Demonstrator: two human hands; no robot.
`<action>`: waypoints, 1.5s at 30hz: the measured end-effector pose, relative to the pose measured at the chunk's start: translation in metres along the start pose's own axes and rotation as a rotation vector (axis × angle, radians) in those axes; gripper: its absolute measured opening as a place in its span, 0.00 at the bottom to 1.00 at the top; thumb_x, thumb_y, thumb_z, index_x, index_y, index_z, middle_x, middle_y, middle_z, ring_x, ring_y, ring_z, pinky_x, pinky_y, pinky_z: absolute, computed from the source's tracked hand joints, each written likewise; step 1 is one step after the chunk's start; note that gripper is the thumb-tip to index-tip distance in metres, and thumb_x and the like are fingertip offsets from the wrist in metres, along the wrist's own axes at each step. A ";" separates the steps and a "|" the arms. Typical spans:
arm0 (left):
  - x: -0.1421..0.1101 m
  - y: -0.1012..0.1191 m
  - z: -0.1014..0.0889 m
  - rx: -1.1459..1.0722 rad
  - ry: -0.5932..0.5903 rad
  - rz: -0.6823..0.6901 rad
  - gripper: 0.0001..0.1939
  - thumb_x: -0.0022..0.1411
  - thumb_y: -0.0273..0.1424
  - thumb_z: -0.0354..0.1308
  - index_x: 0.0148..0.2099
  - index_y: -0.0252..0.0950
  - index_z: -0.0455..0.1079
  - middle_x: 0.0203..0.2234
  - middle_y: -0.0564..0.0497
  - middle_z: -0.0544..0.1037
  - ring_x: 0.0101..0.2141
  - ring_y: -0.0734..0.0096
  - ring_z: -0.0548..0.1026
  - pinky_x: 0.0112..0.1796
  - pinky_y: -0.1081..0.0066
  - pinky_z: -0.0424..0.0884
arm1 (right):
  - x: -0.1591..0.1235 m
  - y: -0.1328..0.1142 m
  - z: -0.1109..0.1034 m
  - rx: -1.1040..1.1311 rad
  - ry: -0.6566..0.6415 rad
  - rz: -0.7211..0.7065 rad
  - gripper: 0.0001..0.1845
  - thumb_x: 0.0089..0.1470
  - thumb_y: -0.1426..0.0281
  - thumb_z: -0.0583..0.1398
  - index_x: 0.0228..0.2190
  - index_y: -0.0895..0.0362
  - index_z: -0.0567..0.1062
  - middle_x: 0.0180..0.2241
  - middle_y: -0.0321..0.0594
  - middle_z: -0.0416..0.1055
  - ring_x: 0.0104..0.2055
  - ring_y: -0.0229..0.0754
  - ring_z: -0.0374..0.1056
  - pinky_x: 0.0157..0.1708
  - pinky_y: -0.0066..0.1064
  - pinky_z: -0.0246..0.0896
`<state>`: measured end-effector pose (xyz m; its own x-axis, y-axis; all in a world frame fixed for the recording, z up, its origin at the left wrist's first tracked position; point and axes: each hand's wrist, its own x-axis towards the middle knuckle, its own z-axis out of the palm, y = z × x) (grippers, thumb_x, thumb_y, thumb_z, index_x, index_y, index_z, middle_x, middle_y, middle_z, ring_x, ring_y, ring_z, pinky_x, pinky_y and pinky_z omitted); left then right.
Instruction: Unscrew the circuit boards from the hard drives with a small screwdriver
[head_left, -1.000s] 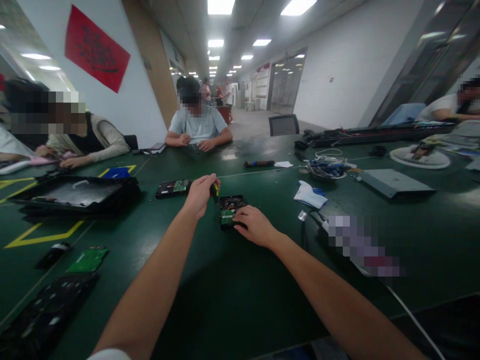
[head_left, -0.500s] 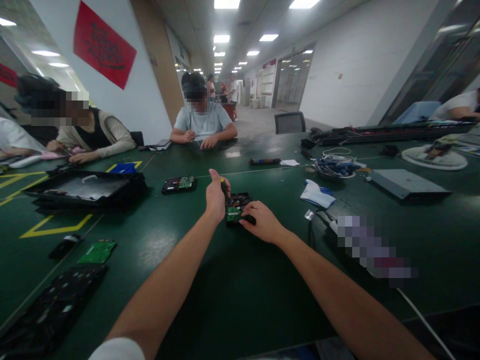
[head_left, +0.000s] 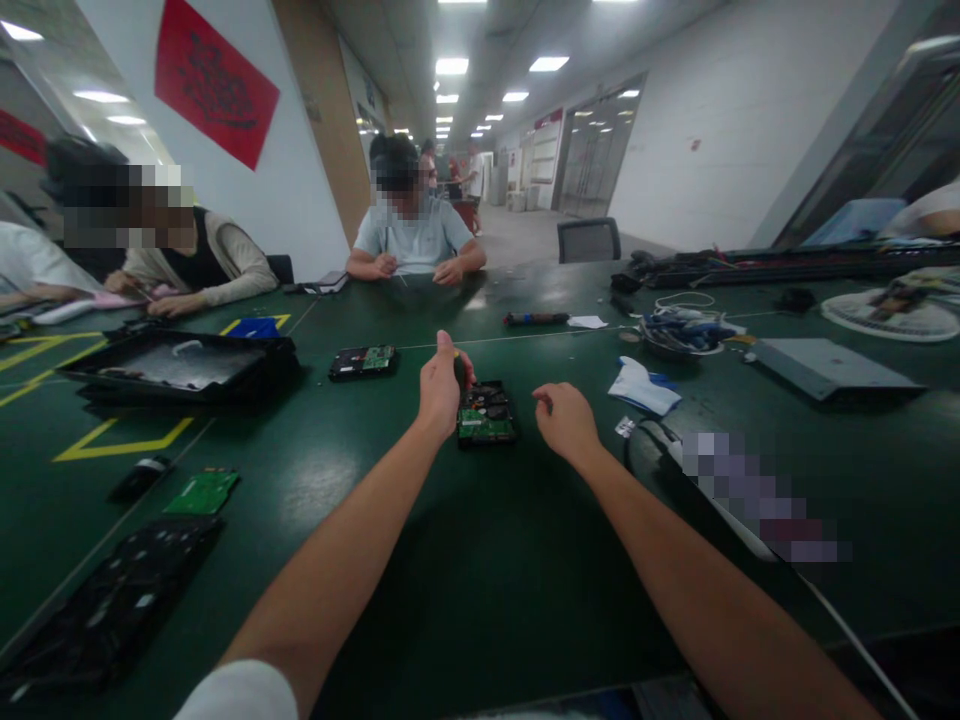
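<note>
A hard drive [head_left: 487, 428], with a green circuit board and dark metal casing, lies on the table in front of me. My left hand [head_left: 441, 390] is closed around the black and yellow handle of a screwdriver [head_left: 460, 368] at the drive's left edge. The screwdriver's tip is hidden. My right hand [head_left: 566, 420] hovers to the right of the drive, apart from it, with its fingers curled in. Whatever those fingers may hold is hidden.
Another hard drive [head_left: 363, 362] lies beyond my left hand. A black tray [head_left: 180, 365], a green circuit board [head_left: 202, 492] and black drive parts [head_left: 112, 600] are left. White-blue gloves [head_left: 643, 388], a cable bowl [head_left: 684, 335] and a grey metal box [head_left: 832, 368] are right. Co-workers sit across.
My right hand has lifted off the drive's circuit board and moved right. My left hand keeps the screwdriver at the drive's left side. The view has shifted slightly.
</note>
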<state>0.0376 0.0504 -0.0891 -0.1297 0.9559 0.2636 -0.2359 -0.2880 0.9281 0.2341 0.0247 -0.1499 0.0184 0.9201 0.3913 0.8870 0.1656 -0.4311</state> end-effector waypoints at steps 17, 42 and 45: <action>0.002 0.002 0.000 -0.052 0.037 -0.030 0.38 0.61 0.68 0.42 0.24 0.38 0.66 0.18 0.52 0.68 0.19 0.73 0.67 0.22 0.70 0.63 | 0.006 0.023 -0.001 -0.119 -0.146 0.166 0.10 0.61 0.71 0.60 0.38 0.56 0.83 0.40 0.46 0.77 0.43 0.46 0.73 0.42 0.34 0.64; -0.001 0.007 0.010 -0.143 0.060 -0.016 0.38 0.60 0.69 0.41 0.21 0.40 0.58 0.15 0.55 0.61 0.16 0.75 0.60 0.19 0.69 0.58 | -0.014 -0.033 0.011 0.246 -0.016 -0.347 0.07 0.65 0.71 0.58 0.35 0.56 0.76 0.38 0.45 0.73 0.44 0.48 0.68 0.46 0.39 0.64; -0.001 0.008 0.010 -0.127 0.073 -0.023 0.38 0.60 0.69 0.41 0.21 0.40 0.57 0.15 0.55 0.61 0.16 0.75 0.61 0.19 0.69 0.59 | -0.022 -0.051 0.021 0.315 -0.031 -0.430 0.05 0.63 0.73 0.59 0.37 0.55 0.77 0.43 0.47 0.73 0.48 0.50 0.67 0.50 0.42 0.64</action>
<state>0.0452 0.0476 -0.0791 -0.1913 0.9569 0.2184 -0.3591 -0.2753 0.8918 0.1792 0.0032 -0.1539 -0.3339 0.7550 0.5643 0.6301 0.6240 -0.4621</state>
